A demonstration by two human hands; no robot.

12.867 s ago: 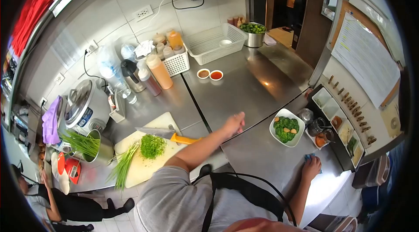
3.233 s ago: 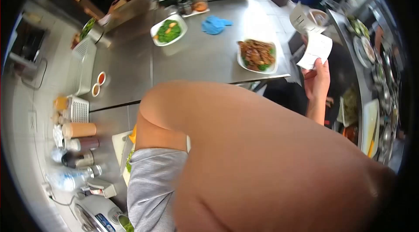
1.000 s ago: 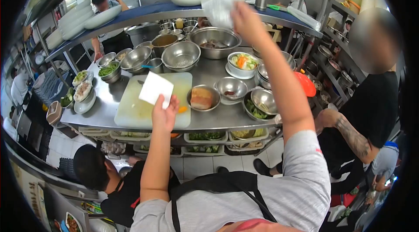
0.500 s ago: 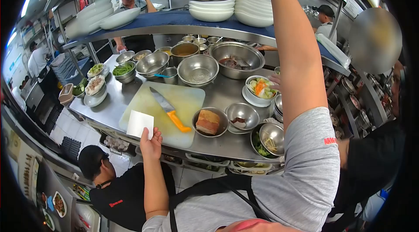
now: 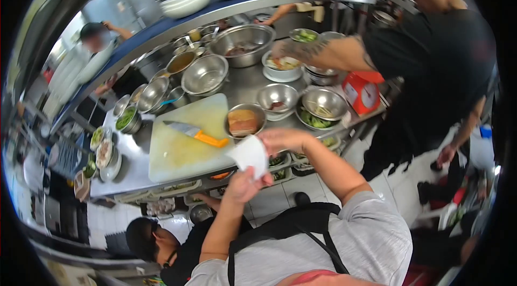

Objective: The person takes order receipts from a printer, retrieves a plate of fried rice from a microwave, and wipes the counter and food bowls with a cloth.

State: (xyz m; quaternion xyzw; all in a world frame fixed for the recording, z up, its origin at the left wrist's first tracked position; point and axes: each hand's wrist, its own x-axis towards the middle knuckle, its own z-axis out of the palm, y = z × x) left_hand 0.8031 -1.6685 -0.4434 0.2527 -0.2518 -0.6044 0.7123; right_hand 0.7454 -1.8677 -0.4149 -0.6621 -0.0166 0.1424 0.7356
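A white slip of paper [image 5: 249, 156], slightly curved and blurred, is held in front of my chest near the counter's front edge. My left hand [image 5: 247, 184] pinches its lower end. My right hand [image 5: 277, 140] is closed at its upper right edge; the fingertips are partly hidden. Just beyond the paper, a block of layered meat [image 5: 243, 122] sits in a metal bowl [image 5: 259, 114]. To the left, a knife with an orange handle [image 5: 211, 139] lies on the pale cutting board [image 5: 167, 167], its blade pointing left.
A person in black [image 5: 431, 65] reaches from the right into a white bowl [image 5: 281, 75]. Another person [image 5: 153, 248] crouches below the counter. Metal bowls, including a large one [image 5: 242, 44], line the counter's back. A red scale [image 5: 362, 92] stands right.
My right arm has come down from the overhead shelf, and its hand now meets the paper. My left hand has carried the paper rightward. The view has turned, showing the person in black.
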